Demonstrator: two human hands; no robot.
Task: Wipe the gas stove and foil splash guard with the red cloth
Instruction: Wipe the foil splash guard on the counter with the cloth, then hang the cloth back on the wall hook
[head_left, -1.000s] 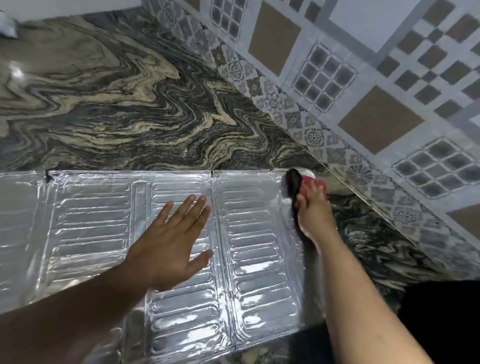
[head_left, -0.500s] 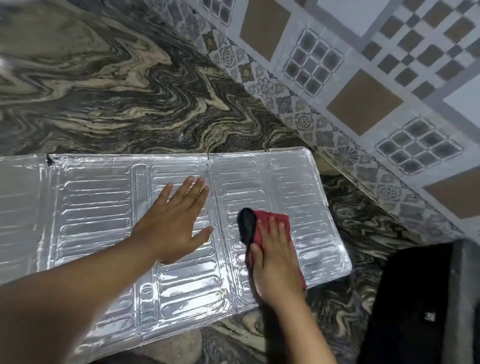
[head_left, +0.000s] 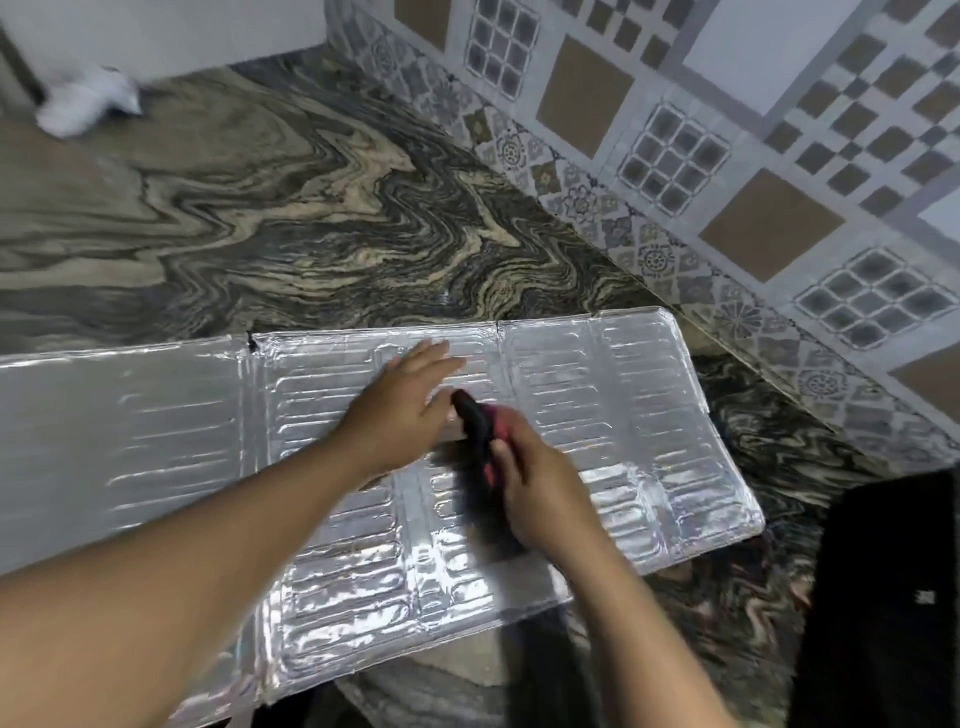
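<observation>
Midway through wiping, the foil splash guard (head_left: 597, 415) lay flat on the desk (head_left: 311, 223) at frame centre; the left hand (head_left: 400, 410) pressed it open-palmed; the right hand (head_left: 540, 483), closed on the red cloth (head_left: 480, 431), likely needed firm strokes next across the unwiped panels.

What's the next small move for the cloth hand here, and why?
Probably sweep the red cloth back rightward along the foil splash guard. The right hand has it pressed near the centre fold, close against the left hand, which lies flat on the guard. Little room remains leftward unless that hand shifts.
</observation>
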